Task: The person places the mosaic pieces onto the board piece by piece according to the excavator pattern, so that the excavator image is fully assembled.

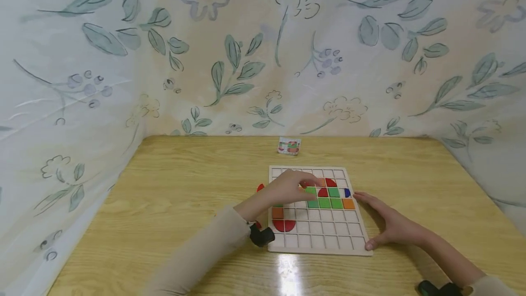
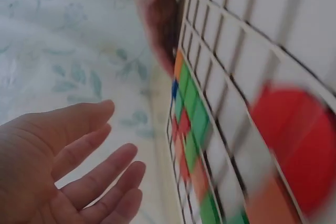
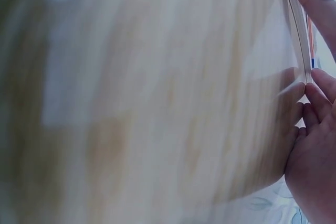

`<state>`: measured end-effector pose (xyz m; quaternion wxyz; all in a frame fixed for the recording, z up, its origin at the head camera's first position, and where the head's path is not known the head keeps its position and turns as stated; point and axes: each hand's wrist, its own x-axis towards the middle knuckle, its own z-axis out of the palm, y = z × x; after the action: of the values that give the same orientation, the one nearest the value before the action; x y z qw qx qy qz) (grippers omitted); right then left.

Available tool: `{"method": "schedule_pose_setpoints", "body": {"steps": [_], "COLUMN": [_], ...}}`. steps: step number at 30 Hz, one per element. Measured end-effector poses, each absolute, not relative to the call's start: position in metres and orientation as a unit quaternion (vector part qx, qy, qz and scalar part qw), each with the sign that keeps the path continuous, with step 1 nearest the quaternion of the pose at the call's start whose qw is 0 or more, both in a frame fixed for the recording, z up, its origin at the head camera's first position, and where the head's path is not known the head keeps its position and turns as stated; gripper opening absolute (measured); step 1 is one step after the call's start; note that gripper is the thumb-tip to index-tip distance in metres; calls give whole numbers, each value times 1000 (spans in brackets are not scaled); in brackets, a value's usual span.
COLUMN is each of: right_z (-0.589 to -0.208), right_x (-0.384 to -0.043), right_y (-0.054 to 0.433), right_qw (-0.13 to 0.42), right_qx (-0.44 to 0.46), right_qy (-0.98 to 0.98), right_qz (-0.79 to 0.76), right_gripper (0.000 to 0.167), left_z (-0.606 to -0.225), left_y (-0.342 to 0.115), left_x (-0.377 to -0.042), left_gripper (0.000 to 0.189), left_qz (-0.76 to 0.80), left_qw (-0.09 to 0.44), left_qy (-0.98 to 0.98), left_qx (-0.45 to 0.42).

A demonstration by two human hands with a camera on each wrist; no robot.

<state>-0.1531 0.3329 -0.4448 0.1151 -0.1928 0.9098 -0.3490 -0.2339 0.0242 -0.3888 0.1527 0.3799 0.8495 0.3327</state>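
Note:
A pale wooden grid board (image 1: 333, 242) lies on the table. Coloured pieces fill some of its squares: green squares (image 1: 324, 203), an orange square (image 1: 348, 203), a small blue piece (image 1: 347, 192) and two dark red quarter-rounds (image 1: 284, 226) side by side at lower left. Over the upper middle of the board is my left hand (image 1: 289, 188), thumb and fingers parted, nothing between them in the left wrist view. It hides some squares in the head view. My right hand (image 1: 394, 226) touches the board's right edge, fingertips beside the blue piece and thumb at the near corner.
A small printed pattern card (image 1: 289, 146) sits behind the board. Red pieces (image 1: 260, 187) lie along the board's left side, partly hidden by my left arm. Flower-patterned cloth (image 1: 230, 81) hangs behind and at both sides of the wooden table (image 1: 185, 168).

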Motion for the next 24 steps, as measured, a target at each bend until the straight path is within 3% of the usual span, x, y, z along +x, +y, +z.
{"method": "schedule_pose_setpoints", "body": {"steps": [13, 24], "right_z": [-444, -445], "right_x": [-152, -153], "right_y": [333, 332], "right_qw": [120, 123], "right_qx": [-188, -184], "right_qy": [909, 909], "right_qz": [-351, -353], "right_gripper": [106, 105], "left_z": [-395, -414], "left_y": [-104, -125], "left_x": [-219, -187], "left_gripper": [22, 22], "left_qz": [347, 334], "left_qw": [105, 134], "left_qy": [895, 887], "left_qx": [259, 289]}}
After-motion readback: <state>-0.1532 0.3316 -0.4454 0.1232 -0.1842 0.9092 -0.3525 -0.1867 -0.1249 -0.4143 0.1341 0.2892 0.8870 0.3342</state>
